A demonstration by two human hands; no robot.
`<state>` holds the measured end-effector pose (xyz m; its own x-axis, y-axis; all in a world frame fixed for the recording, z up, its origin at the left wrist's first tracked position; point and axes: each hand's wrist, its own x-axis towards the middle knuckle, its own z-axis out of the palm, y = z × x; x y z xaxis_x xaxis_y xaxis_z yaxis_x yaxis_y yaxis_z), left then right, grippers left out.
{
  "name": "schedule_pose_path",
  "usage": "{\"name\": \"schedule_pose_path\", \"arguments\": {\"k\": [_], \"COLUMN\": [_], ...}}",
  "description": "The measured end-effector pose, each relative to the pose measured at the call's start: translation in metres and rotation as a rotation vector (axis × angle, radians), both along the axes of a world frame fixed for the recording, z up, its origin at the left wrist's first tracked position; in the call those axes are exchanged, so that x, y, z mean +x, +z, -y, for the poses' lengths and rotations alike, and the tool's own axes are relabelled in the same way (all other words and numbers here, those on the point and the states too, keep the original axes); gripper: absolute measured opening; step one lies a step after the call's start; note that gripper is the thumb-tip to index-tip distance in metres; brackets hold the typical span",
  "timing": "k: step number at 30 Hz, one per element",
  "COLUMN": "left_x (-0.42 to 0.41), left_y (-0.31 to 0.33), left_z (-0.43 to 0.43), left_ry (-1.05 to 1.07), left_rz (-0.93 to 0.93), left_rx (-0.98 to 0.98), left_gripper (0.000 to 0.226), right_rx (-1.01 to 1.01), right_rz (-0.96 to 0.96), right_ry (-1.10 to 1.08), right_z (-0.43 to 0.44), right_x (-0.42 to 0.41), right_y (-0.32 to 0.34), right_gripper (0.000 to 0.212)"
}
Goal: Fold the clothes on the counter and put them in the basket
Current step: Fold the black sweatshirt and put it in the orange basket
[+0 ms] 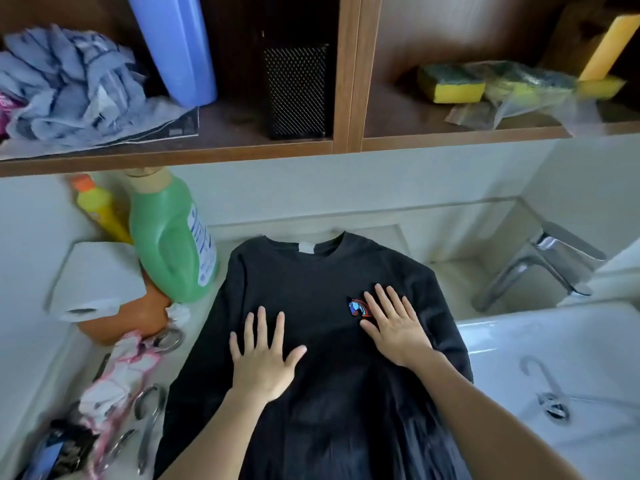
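Pressing on the black shirt (322,268), I had my left hand (263,362) flat on its chest with fingers (260,323) spread wide. My right hand (394,327) lay flat beside the coloured badge (356,306), fingers straight and slightly apart. Neither gripped cloth. The shirt lay face up and unfolded on the desk (65,368), collar away from me. Right of the shirt sat the sink (571,341), and I judged a carelessly folded sleeve could slide in. Left of the shirt lay metal tools (150,424) that a swept sleeve might snag. Beyond the shirt's left shoulder stood a green bottle (169,244), near enough to topple. I saw no basket.
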<state>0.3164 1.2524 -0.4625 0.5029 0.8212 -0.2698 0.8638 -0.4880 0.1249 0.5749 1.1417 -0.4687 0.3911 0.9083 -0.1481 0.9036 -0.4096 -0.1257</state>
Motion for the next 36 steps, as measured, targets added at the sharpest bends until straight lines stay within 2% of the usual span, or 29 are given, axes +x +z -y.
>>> {"name": "schedule_pose_path", "arguments": {"k": [7,9,10,12,14,15,16,18,20,23,27,29,31,33,35,36], "left_x": [0.006,0.007,0.004,0.001,0.012,0.021,0.035,0.071,0.112,0.148,0.144,0.146,0.148,0.148,0.148,0.147], "left_y": [0.011,0.013,0.014,0.018,0.025,0.03,0.034,0.041,0.041,0.02,-0.01,-0.015,-0.015,-0.013,-0.016,-0.008], "left_z": [-0.01,-0.02,-0.026,-0.039,-0.045,-0.046,-0.046,-0.041,-0.036,-0.031,-0.027,-0.025,-0.025,-0.028,-0.028,-0.019], "left_ry": [0.034,0.05,0.055,0.07,0.126,0.149,0.137,-0.008,-0.208,-0.297,-0.202,-0.212,-0.2,-0.184,-0.182,-0.171], "left_rz": [-0.039,-0.048,-0.064,-0.091,-0.085,-0.044,0.031,0.2,0.25,0.128,0.162,0.161,0.206,0.215,0.245,0.27], "left_rx": [-0.087,-0.104,-0.116,-0.147,-0.183,-0.137,-0.041,0.113,0.119,0.113,0.253,0.236,0.279,0.262,0.256,0.238], "left_gripper": [0.098,0.098,0.093,0.083,0.076,0.068,0.058,0.052,0.059,0.062,0.065,0.068,0.07,0.071,0.071,0.071], "right_rx": [-0.047,-0.062,-0.055,0.134,0.449,0.531,0.521,0.358,0.25,0.271,0.204,0.119,0.17,0.432,0.723,0.818], "right_rz": [0.0,-0.062,-0.152,-0.347,-0.389,-0.383,-0.399,-0.521,-0.673,-0.846,-1.167,-1.246,-1.113,-0.849,-0.734,-0.745], "right_ry": [0.007,0.037,0.056,0.026,-0.176,-0.335,-0.5,-0.758,-0.882,-0.958,-0.924,-0.872,-0.793,-0.763,-0.727,-0.643], "right_z": [-0.019,-0.034,-0.04,-0.041,-0.019,-0.005,0.011,0.038,0.054,0.054,0.053,0.061,0.061,0.052,0.034,0.024], "right_x": [-0.001,0.007,0.013,0.032,0.059,0.069,0.079,0.093,0.102,0.112,0.121,0.118,0.116,0.111,0.089,0.073], "right_y": [0.005,0.01,0.015,0.027,0.036,0.039,0.039,0.026,0.009,-0.008,-0.005,0.01,0.029,0.054,0.083,0.095], "right_gripper": [0.103,0.084,0.072,0.05,0.038,0.037,0.039,0.052,0.076,0.096,0.081,0.068,0.044,0.021,0.013,0.014]}}
